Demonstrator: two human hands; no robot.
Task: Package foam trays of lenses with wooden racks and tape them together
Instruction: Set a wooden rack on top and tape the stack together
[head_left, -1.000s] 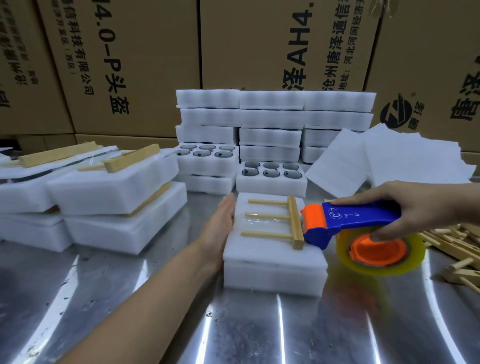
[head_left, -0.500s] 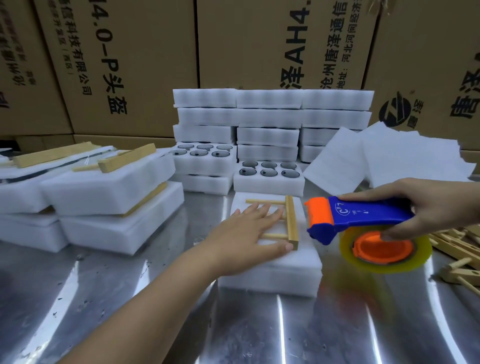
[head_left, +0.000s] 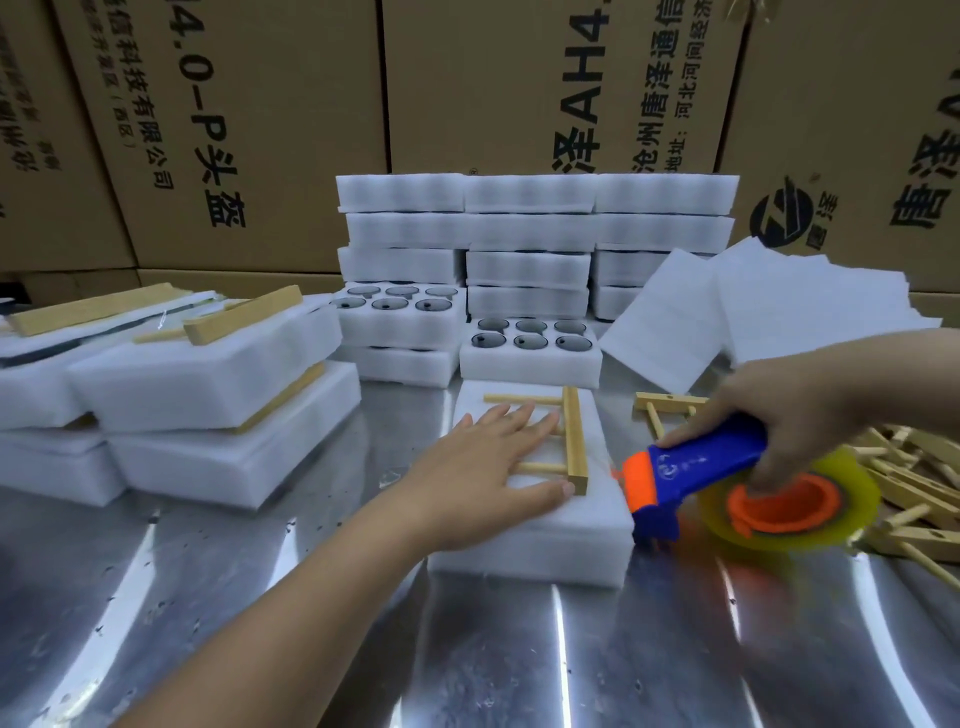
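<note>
White foam tray stack (head_left: 530, 540) is sitting mid-front on the steel table (head_left: 363, 623), long side running away from the person; two closed layers are showing, with no lenses visible in it; edges are looking square and clean.

Wooden rack (head_left: 574, 441) is lying flat on top, crossbar along the right edge, dowels pointing left, the middle one mostly hidden under the hand.

Left hand (head_left: 488, 467) is lying flat on the rack, fingers straight and spread, thumb tip at the crossbar's near end; likely pinning rack and foam so nothing slides under tape pull.

Right hand (head_left: 795, 400) is wrapping the blue handle of the tape dispenser (head_left: 696, 467); its orange head is sitting low against the stack's right side; the yellowish tape roll (head_left: 831, 519) is blurring; I can't tell if tape is stuck down; probably anchoring a strip on that side wall to run over the rack.

Two open lens trays (head_left: 530, 358) are waiting just behind, six dark lenses (head_left: 530, 340) in each; more closed foam trays (head_left: 535, 228) are stacking up behind those; foam sheets (head_left: 753, 322) are leaning at back right.

Loose wooden racks (head_left: 924, 483) are piling at the right, near the dispenser.

Finished bundles (head_left: 208, 374) with racks on top are stacking at the left.

Cardboard cartons (head_left: 260, 130) are walling off the back.
</note>
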